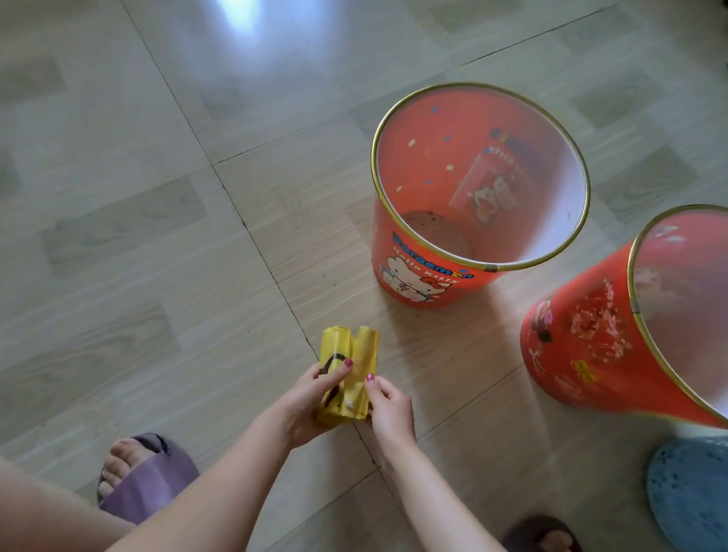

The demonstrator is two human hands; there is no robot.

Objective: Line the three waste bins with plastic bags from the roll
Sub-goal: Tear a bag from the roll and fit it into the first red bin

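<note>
Head view, yellow bag roll between both hands' grip

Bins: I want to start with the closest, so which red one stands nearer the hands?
The Hello Kitty bin; the flowered red bin sits farther right.

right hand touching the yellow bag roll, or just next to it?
Touching. The head view shows the right hand with thumb and fingertips pressed on the right edge of the yellow bag roll; no gap visible.
</note>
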